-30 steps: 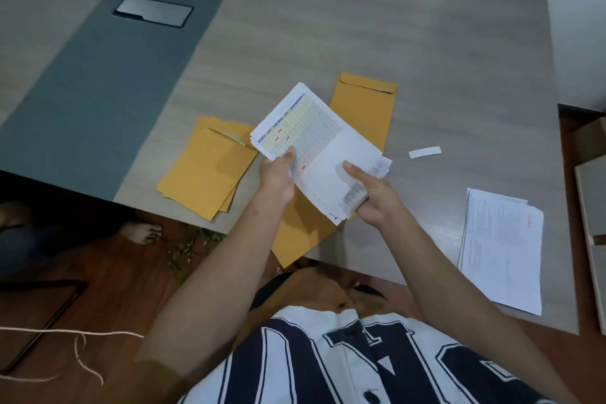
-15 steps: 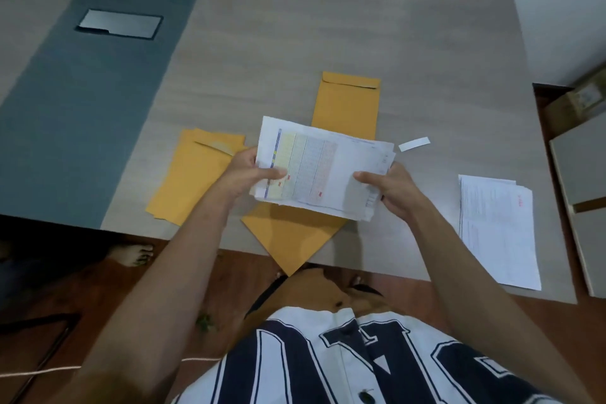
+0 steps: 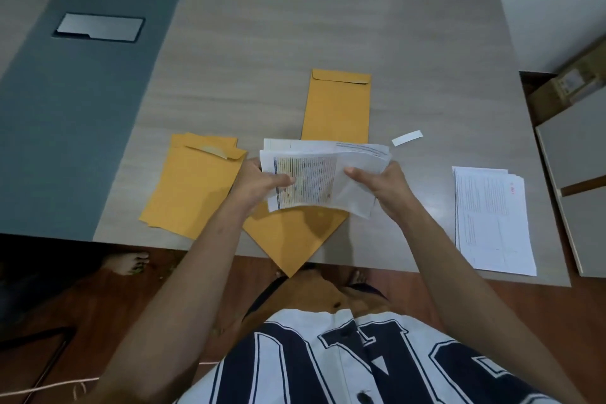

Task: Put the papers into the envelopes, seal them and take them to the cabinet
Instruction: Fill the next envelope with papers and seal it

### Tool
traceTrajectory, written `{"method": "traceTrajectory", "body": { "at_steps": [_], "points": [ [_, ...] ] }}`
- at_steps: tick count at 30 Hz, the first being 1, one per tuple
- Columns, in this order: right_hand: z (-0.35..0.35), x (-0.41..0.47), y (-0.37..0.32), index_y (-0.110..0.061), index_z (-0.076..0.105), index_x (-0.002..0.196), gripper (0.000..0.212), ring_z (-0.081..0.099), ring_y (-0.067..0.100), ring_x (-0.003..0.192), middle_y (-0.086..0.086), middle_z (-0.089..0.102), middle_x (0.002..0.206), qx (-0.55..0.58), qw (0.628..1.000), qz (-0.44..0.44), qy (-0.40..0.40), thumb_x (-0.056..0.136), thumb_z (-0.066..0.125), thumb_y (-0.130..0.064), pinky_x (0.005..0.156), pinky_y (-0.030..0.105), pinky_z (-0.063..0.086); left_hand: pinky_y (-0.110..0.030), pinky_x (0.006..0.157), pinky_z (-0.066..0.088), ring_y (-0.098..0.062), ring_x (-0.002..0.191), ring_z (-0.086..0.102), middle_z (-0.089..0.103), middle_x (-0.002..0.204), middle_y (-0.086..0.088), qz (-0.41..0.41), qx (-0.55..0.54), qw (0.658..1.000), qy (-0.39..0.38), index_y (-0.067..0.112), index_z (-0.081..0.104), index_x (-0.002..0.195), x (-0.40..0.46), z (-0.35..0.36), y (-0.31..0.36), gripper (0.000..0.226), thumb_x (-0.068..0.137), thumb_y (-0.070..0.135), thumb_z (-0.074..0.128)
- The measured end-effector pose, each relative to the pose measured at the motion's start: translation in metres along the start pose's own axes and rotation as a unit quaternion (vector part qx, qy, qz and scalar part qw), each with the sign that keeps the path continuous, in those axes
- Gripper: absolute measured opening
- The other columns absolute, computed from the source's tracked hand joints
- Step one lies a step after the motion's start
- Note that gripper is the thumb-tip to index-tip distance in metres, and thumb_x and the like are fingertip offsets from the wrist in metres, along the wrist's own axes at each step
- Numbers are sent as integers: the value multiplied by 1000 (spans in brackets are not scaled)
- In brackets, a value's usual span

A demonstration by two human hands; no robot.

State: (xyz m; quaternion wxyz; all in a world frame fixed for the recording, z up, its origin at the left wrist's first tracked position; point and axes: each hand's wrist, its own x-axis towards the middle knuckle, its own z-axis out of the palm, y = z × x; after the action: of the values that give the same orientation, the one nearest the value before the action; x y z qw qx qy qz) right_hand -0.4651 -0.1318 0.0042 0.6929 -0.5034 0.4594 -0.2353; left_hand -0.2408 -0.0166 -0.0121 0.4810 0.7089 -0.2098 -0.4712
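Both hands clamp the papers (image 3: 323,179): left hand (image 3: 259,185) at one short end, right hand (image 3: 382,185) at the other. Long axis crosswise. Envelope (image 3: 295,236) lies directly beneath the fingers, corner overhanging the table (image 3: 328,26).

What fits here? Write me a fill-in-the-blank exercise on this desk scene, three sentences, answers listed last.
1. The left hand and right hand together hold a bundle of ____.
2. The envelopes on the table are ____ in colour.
3. The loose stack of white sheets lies on the person's ____ side.

Missing words: papers; yellow-brown; right
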Motion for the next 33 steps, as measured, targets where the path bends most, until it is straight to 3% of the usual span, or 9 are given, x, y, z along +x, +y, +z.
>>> {"method": "traceTrajectory", "body": {
  "at_steps": [4,9,11,16,20,23,25,27,33],
  "points": [
    [-7,-6,-2,-8,73,106,31,72,23,96,9,75,101,-15,998,-54,-14,76,83,-11,80,33,58,-27,61,54,-14,69,64,65,71,-2,81,54,995,10,8,64,69,-4,-5,3,31,59,-11,87],
    [-11,-16,24,-5,72,108,43,71,23,92,13,74,100,-106,993,4,-44,68,88,-10,76,33,58,-42,79,60,-26,94,70,72,99,-11,16,53,998,-18,6,68,98,-17,-7,-24,41,65,-11,84],
    [-15,-20,34,-4,74,102,38,71,24,91,13,75,97,-71,996,13,-45,67,88,-8,73,32,59,-46,81,60,-28,96,70,71,102,-14,16,48,998,-25,-2,66,106,-19,-9,-34,43,67,-10,83],
    [-12,-24,45,-7,76,92,25,71,23,85,6,75,84,-53,998,18,-12,69,86,-4,68,24,55,-45,77,59,-30,89,70,70,91,-13,-17,55,998,15,1,65,96,-20,10,-34,34,68,-12,82],
    [-11,-21,32,-5,78,91,22,72,26,83,12,76,85,-51,997,-51,-10,70,84,-1,74,31,59,-34,64,57,-16,74,69,73,74,0,90,44,995,-9,12,74,75,-21,13,-17,31,69,-19,75],
    [-12,-19,31,-4,79,91,21,72,25,81,13,75,84,-65,996,-62,-20,71,83,0,71,28,57,-38,69,61,-22,82,72,76,80,-5,119,38,992,-13,6,76,77,-20,10,-15,29,70,-22,73],
    [-10,-18,40,-1,76,92,25,71,25,82,16,74,87,-104,994,-22,1,69,86,-3,71,31,57,-39,73,60,-31,89,68,72,89,-16,91,62,994,-4,-4,74,90,-20,15,-24,29,70,-24,71],
    [-8,-20,49,-6,76,91,28,70,16,78,10,74,85,-123,992,10,24,66,88,-7,70,26,57,-22,68,58,-26,91,62,66,93,-9,32,60,997,24,-3,69,96,-21,21,-35,33,71,-24,71],
    [-14,-17,54,-20,73,88,31,70,4,76,-3,74,83,-105,994,15,24,64,90,-9,62,17,55,-15,54,53,-27,83,66,66,82,-6,3,70,996,59,0,68,89,-11,25,-46,31,68,-23,71]
  ]
}}
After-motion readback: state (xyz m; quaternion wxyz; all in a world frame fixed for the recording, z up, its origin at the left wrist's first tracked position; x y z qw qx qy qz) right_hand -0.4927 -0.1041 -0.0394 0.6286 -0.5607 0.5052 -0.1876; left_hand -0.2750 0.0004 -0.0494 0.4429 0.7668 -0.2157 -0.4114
